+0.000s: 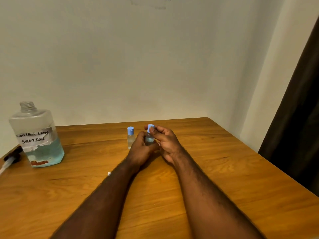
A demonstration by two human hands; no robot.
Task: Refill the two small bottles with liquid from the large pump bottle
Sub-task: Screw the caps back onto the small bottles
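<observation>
The large clear bottle [37, 137], labelled "contact lens solution", stands uncapped at the table's left with pale blue liquid in its lower part. Its pump head [12, 158] lies on the table beside it. One small clear bottle [130, 138] with a blue cap stands upright mid-table. Right of it, my left hand [140, 150] grips the body of the second small bottle [149, 139]. My right hand [164, 142] pinches that bottle's blue cap [150, 128] with thumb and fingers.
The wooden table [224, 169] meets a pale wall at the back. A dark curtain [302, 118] hangs past the table's right edge. A small white bit [109, 173] lies on the table near my left forearm.
</observation>
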